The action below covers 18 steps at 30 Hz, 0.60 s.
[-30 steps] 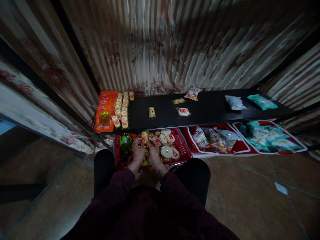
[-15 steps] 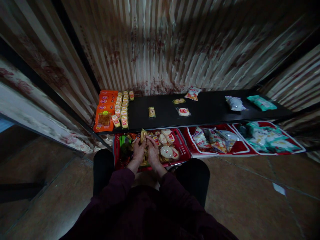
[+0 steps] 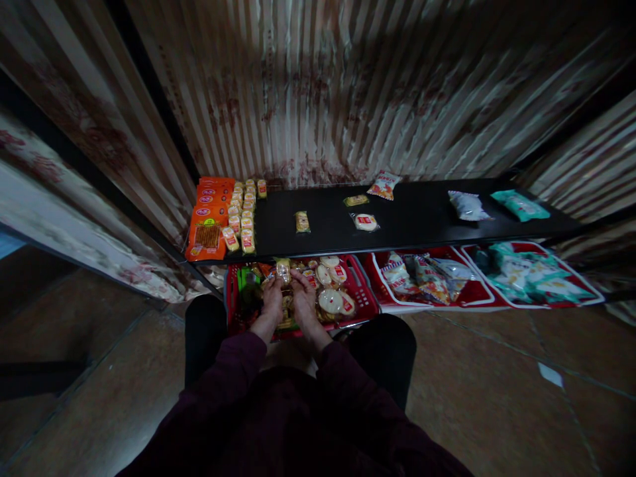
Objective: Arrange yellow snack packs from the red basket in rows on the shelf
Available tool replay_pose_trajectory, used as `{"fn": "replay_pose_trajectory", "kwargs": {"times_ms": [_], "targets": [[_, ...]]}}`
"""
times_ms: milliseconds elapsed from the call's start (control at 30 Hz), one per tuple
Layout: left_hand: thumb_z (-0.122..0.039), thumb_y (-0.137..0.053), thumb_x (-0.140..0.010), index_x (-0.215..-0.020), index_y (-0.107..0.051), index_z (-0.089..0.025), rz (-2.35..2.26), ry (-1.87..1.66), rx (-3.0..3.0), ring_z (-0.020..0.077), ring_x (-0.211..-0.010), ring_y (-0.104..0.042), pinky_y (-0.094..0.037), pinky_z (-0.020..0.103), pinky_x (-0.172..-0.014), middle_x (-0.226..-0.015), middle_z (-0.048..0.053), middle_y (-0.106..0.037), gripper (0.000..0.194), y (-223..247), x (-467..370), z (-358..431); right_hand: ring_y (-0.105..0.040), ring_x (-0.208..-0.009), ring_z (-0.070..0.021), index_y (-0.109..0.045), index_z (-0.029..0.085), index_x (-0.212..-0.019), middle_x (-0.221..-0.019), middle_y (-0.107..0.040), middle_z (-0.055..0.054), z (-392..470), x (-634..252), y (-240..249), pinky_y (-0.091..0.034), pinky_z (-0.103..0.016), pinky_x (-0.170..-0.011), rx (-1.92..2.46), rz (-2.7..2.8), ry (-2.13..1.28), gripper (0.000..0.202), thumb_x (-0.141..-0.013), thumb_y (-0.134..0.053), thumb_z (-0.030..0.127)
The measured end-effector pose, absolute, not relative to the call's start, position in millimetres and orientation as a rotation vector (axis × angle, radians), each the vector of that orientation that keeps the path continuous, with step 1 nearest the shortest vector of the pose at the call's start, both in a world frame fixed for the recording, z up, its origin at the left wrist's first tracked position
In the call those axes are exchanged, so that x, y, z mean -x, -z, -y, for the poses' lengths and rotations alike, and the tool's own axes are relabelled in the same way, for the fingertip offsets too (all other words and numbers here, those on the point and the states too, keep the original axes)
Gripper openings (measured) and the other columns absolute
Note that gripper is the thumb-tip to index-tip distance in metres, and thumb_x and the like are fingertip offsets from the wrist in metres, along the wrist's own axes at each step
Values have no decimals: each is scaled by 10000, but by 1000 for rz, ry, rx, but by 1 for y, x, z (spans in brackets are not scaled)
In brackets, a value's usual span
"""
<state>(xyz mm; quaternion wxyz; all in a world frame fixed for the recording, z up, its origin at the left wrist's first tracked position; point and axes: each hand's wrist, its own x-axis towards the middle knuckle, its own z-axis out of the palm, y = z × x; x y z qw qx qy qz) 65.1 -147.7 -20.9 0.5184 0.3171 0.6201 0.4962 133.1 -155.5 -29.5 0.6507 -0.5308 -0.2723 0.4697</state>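
Observation:
Over a red basket (image 3: 365, 291) of wrapped snacks, my two hands come together. A small snack packet (image 3: 283, 268) in clear yellowish wrapping stands up between them. My left hand (image 3: 271, 301) is closed on its lower left part. My right hand (image 3: 304, 301) has its fingers curled at the packet's right edge, pinching it too as far as the dim light shows. Below and beside the hands lie more gold packets (image 3: 288, 311), round wrapped crackers (image 3: 330, 301) and a green packet (image 3: 244, 278). My palms hide part of the basket's contents.
A black shelf (image 3: 422, 218) runs behind the basket. On its left are orange snack bags (image 3: 206, 228) and rows of small yellow packets (image 3: 242, 215). Single packets lie farther right. Two red baskets, one with chip bags (image 3: 432, 278), one with teal bags (image 3: 541, 275), stand at the right.
The packet between my hands has turned so its broad face shows more, and my fingers have shifted slightly around it. The shelf items stay where they were.

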Motion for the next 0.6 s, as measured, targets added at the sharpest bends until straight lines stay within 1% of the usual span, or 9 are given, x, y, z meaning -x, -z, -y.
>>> {"fn": "replay_pose_trajectory", "kwargs": {"times_ms": [67, 133, 267, 367, 467, 600], "targets": [[-406, -593, -745, -944, -667, -163, -1432, -1195, -628, 181, -807, -647, -492, 317, -769, -844, 64, -695, 322, 19, -65, 147, -609, -973, -189, -702, 198, -957, -1009, -708, -35, 155, -134, 31, -464, -337, -900, 1215, 632, -1061, 293, -696, -593, 278], [-387, -611, -729, -892, -655, -165, -1366, -1203, -453, 165, -750, -645, -496, 311, -739, -808, 50, -684, 279, 17, -66, 145, -609, -974, -194, -704, 197, -959, -1009, -709, -35, 156, -134, 32, -468, -341, -897, 1230, 655, -1046, 294, -706, -582, 283], [-269, -634, -717, -753, -603, -155, -1255, -1194, -106, 127, -598, -604, -487, 263, -634, -653, 12, -632, 124, 11, -67, 143, -621, -948, -199, -704, 196, -966, -999, -710, -30, 158, -135, 31, -482, -357, -885, 1276, 761, -1013, 299, -737, -540, 296], [-172, -581, -744, -725, -590, -143, -1171, -1170, 41, 110, -537, -576, -464, 226, -569, -600, 4, -609, 35, 6, -68, 141, -620, -948, -199, -705, 203, -965, -984, -708, -23, 158, -135, 28, -490, -353, -875, 1303, 848, -959, 302, -753, -504, 281], [-133, -533, -769, -723, -588, -137, -1119, -1160, 98, 101, -490, -551, -434, 211, -514, -575, 3, -599, 72, 2, -70, 140, -616, -953, -195, -700, 207, -971, -973, -702, -23, 159, -137, 25, -485, -357, -888, 1330, 932, -892, 311, -772, -470, 265], [-131, -542, -775, -707, -576, -144, -1116, -1181, 141, 93, -466, -535, -418, 201, -490, -545, -11, -578, 77, 3, -72, 139, -592, -998, -185, -684, 202, -986, -1050, -668, -45, 160, -139, 17, -456, -365, -942, 1349, 1096, -751, 307, -793, -448, 241]]}}
